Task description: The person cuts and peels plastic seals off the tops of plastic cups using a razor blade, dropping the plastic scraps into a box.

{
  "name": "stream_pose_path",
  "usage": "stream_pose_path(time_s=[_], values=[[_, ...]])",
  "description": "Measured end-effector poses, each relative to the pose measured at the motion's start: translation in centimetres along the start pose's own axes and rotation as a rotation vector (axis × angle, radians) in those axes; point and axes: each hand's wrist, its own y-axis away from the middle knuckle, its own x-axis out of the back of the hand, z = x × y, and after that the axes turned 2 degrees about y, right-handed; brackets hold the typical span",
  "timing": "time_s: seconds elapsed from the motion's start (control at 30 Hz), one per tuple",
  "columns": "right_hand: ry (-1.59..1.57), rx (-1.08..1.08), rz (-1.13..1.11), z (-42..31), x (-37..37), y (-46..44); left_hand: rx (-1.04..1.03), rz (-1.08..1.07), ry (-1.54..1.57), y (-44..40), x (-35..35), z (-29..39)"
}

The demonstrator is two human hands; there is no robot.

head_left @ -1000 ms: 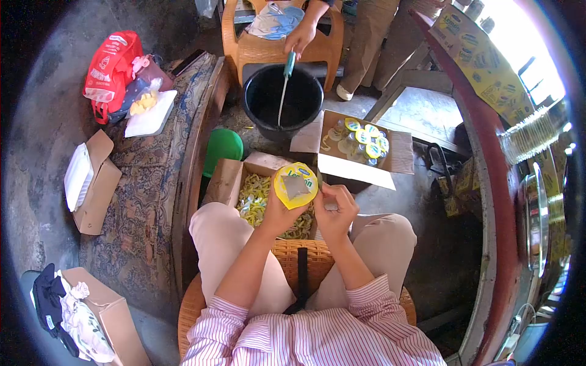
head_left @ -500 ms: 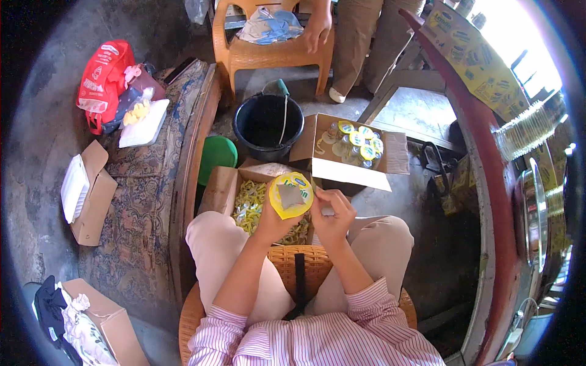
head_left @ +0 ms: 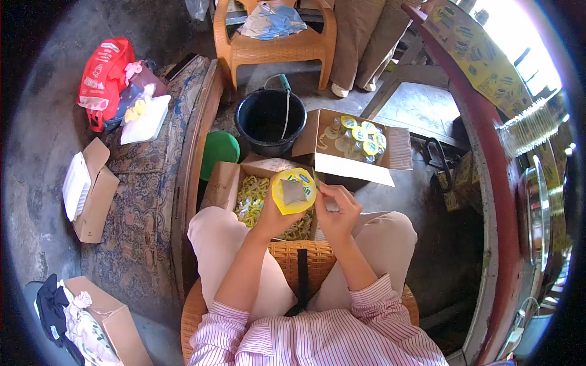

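Cup (head_left: 294,190) resting in your left hand (head_left: 269,215)

You are holding the yellow-topped cup above a box (head_left: 220,185) of yellow strips (head_left: 250,196). Your right hand (head_left: 339,209) is pinching a thin thing (head_left: 316,179), hard to make out, beside the cup's rim. A black bucket (head_left: 272,147) is standing beyond.

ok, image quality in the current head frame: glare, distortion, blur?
Head view: bright opening blown out at upper right; fisheye bows the red beam, corners black; black bucket dark inside; yellow cup fairly sharp, small print hard to read.
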Motion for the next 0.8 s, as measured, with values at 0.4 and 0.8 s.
stream_pose_path(time_s=[0.4, 0.8], values=[[0.008, 0.004, -0.008, -0.05, 0.08, 0.06, 0.024, 0.024, -0.031, 0.17, 0.06, -0.27], [-0.001, -0.046, -0.015, -0.02, -0.13, 0.57, -0.010, 0.117, -0.010, 0.15, -0.29, -0.83]])
